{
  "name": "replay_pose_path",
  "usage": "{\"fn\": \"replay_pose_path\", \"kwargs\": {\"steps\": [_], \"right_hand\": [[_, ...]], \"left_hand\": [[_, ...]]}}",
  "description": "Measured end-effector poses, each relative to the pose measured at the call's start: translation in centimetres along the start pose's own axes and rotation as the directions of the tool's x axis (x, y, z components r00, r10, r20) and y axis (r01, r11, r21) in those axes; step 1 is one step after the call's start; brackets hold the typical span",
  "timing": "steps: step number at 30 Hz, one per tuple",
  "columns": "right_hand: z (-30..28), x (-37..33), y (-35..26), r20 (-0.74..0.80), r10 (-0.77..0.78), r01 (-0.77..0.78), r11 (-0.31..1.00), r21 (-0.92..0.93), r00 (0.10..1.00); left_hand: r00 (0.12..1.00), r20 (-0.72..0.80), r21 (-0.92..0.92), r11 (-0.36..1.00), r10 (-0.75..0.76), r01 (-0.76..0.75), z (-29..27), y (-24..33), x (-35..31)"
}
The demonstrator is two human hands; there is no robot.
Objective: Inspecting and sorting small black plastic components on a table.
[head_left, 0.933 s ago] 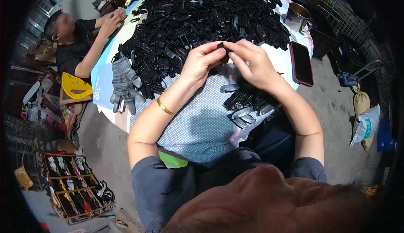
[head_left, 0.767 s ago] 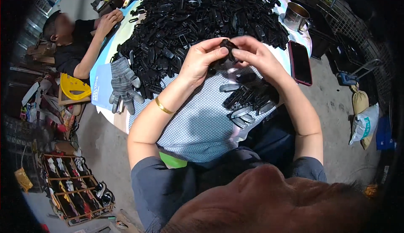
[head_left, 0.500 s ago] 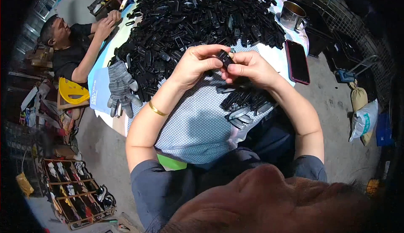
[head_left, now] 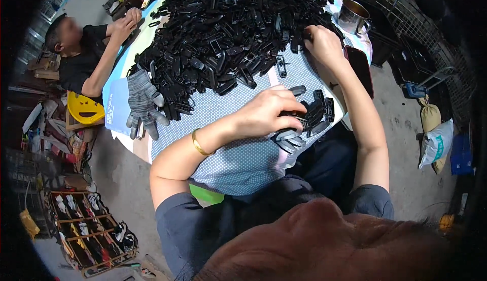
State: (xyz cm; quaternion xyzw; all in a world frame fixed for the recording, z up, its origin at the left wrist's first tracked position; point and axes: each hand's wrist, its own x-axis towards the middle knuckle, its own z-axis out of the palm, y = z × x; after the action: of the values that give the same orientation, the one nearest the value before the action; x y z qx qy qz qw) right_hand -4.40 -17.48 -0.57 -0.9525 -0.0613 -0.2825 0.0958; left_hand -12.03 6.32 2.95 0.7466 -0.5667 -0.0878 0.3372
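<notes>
A large heap of small black plastic parts (head_left: 218, 32) covers the far side of the table. At the near right lies a smaller pile of black parts (head_left: 319, 109), with several grey curved pieces (head_left: 290, 141) at its front. My left hand (head_left: 271, 111) reaches over this smaller pile, its thumb and fingers closed round a small black plastic part. My right hand (head_left: 324, 46) is at the right edge of the big heap, fingers curled in a pinch; what they hold is mostly hidden. A lone black part (head_left: 281, 67) lies between the two piles.
A metal mug (head_left: 353, 16) and a phone (head_left: 361, 70) stand and lie at the table's right edge. A grey knit glove (head_left: 144, 101) rests on the left. Another person (head_left: 83, 53) sits at the far left, hands together. A yellow stool (head_left: 83, 109) is below.
My hands were together over the table, holding a black part. They have parted: the left came down to the small pile, the right went out to the big heap's right edge.
</notes>
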Motion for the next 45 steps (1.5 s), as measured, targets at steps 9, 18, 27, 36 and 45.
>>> {"fn": "replay_pose_path", "kwargs": {"steps": [9,18,27,36,45], "right_hand": [[-1.7,-0.6,-4.5,0.053,0.071,-0.089,0.806,0.585,0.996],[-2.3,-1.7,-6.9,0.194,-0.133,0.006,0.838,0.546,0.972],[-1.1,-2.6,-5.5,0.229,-0.167,0.102,0.957,0.273,0.959],[-4.9,-2.1,-6.7,0.432,-0.045,-0.427,0.088,0.9,0.901],[-4.1,-3.0,-8.5,0.149,-0.062,-0.099,0.492,0.865,0.987]], "left_hand": [[0.74,-0.19,-0.858,0.475,-0.645,0.194,-1.0,-4.7,0.7],[0.698,-0.289,-0.904,0.427,-0.655,0.027,-1.6,-5.6,-0.2],[0.749,-0.193,-0.887,0.44,-0.634,0.144,-1.3,-5.3,0.1],[0.761,-0.165,-0.977,0.21,-0.627,-0.038,-1.1,-4.9,0.2],[0.767,-0.233,-0.959,0.272,-0.597,-0.08,-1.0,-5.0,-0.2]]}}
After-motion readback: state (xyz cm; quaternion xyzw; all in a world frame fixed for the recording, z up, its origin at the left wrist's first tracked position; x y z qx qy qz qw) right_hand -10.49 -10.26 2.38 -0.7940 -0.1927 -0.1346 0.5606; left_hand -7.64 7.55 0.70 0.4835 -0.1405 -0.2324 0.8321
